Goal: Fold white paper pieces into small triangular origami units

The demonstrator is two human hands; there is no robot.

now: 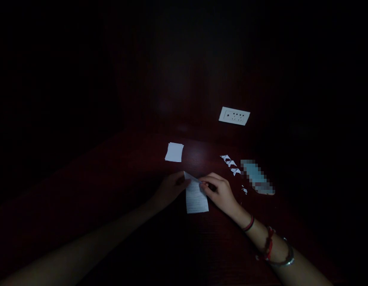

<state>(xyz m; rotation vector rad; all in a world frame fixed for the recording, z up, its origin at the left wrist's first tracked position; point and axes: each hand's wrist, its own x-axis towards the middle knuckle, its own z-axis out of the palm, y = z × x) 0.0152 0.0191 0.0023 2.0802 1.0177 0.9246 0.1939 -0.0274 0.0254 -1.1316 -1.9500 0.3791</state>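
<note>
The left hand (173, 186) and right hand (218, 191) are pinching the top of a paper (197, 199) between them. Its top edge is bending over. Past them, a stack (174, 152) is lying on the tabletop (112, 171). Folded bits (231, 163), scraps (245, 190) and a blurred phone (257, 176) are lying rightward. Behind, a socket (234, 116) is showing.

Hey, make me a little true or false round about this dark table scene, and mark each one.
1. The left hand and right hand both hold one printed white paper sheet. True.
2. Small folded white paper pieces lie to the right of the rectangular white paper stack. True.
3. The stack lies nearer the body than the hands. False: it lies beyond them.
4. The white rectangular plastic socket panel has a plug in it. False: no plug shows.
5. A shiny silver metal bangle circles the left arm. False: the right.
</note>
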